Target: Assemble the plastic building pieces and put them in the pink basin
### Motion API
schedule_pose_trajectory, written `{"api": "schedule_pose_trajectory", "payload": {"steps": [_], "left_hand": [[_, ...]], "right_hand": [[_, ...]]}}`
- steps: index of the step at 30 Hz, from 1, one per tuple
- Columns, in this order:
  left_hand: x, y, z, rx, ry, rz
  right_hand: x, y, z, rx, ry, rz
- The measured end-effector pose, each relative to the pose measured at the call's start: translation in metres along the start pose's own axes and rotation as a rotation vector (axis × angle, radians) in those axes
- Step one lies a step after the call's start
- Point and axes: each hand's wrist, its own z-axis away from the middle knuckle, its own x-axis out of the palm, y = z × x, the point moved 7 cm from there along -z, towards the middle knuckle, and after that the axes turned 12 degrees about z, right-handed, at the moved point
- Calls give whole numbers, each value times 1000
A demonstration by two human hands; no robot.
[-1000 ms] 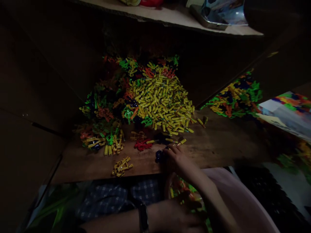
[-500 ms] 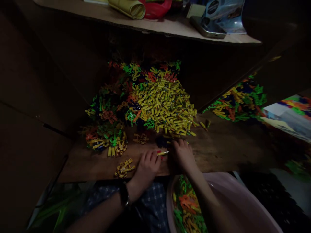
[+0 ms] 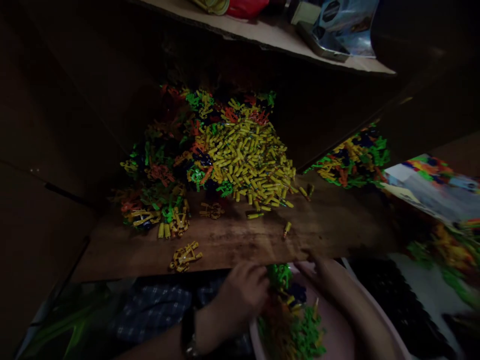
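Note:
My left hand [image 3: 245, 287] is at the left rim of a pink tub [image 3: 343, 320], below the bench edge. Its fingers are curled; what they hold, if anything, is hidden. Over the tub's far right side is my right hand [image 3: 320, 267], blurred, its fingers apart and nothing seen between them. Inside the tub lie green plastic figures [image 3: 307, 330], with yellow and orange ones and a dark blue piece [image 3: 298, 291]. On the wooden bench [image 3: 240, 245], a small yellow cylinder [image 3: 287, 229] lies apart from a large heap of yellow cylinders [image 3: 251, 160].
Mixed coloured figures [image 3: 157, 175] are piled left of the heap. Yellow figures [image 3: 185, 256] lie near the bench's front edge. A second pile [image 3: 352, 155] sits beyond a dark panel at right. A cardboard shelf [image 3: 270, 42] overhangs the back, holding a phone-like object [image 3: 322, 42].
Both hands have come back from the bench to the tub, the right one moving rightward. The dark blue piece has left the bench, and one shows in the tub. The view has shifted slightly.

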Motion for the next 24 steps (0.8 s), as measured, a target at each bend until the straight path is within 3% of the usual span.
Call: {"api": "schedule_pose_trajectory", "payload": {"steps": [2, 4, 6, 9, 12, 14, 17, 21, 24], "left_hand": [[-38, -29, 13, -196, 128, -185], [-72, -58, 34, -400, 199, -396], [-90, -79, 56, -491, 207, -476], [-93, -97, 79, -505, 204, -438], [-87, -101, 80, -460, 229, -431], [-87, -99, 66, -451, 248, -504], [-89, -95, 21, -389, 241, -539], [-76, -101, -60, -265, 114, -417], [-58, -118, -109, -347, 4, -365]], "right_hand": [[-2, -1, -21, 162, 123, -30], [-1, -15, -42, 209, 217, -25], [1, -31, -58, 195, 287, -24], [-1, -56, -69, 94, 379, -63], [-3, -86, -72, -98, 435, -114], [-2, -104, -74, -225, 440, -132], [0, -118, -78, -313, 433, -145], [-4, -105, -83, -280, 457, -194], [-10, -87, -88, -200, 502, -274]]}}
